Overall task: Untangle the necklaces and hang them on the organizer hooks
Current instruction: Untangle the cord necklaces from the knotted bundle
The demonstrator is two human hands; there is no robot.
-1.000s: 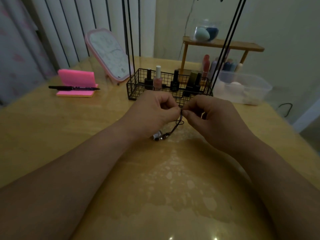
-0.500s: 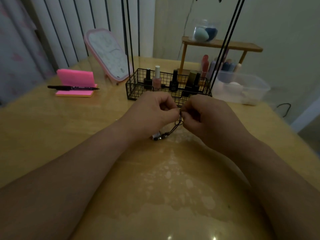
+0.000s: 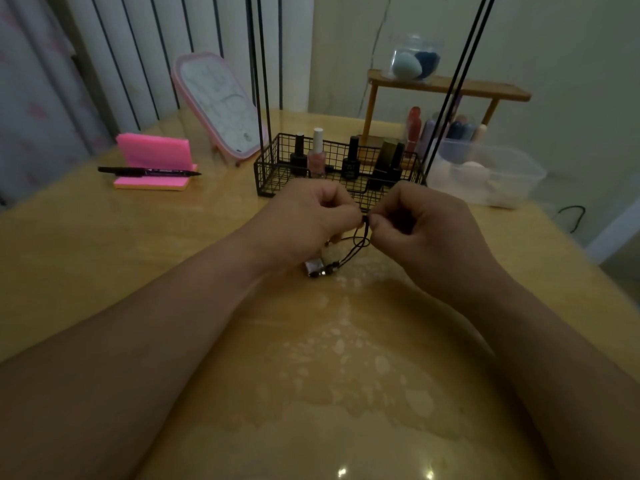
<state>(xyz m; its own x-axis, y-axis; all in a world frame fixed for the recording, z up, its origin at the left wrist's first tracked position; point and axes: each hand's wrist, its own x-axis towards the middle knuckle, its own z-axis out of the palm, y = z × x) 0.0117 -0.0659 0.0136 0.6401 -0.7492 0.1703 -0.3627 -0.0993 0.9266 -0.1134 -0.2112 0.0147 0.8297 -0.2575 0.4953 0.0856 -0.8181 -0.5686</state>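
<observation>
Head view: our left hand (image 3: 304,220) and right hand (image 3: 422,226) both pinch one black cord necklace (image 3: 356,245) over the glossy wooden counter (image 3: 104,254).

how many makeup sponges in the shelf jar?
2: teal makeup sponge on the left of the jar, dark blue makeup sponge on the right. Others may hide behind them.

Home dressing table (image 3: 104,254) (nail polish (image 3: 317,157))
</observation>
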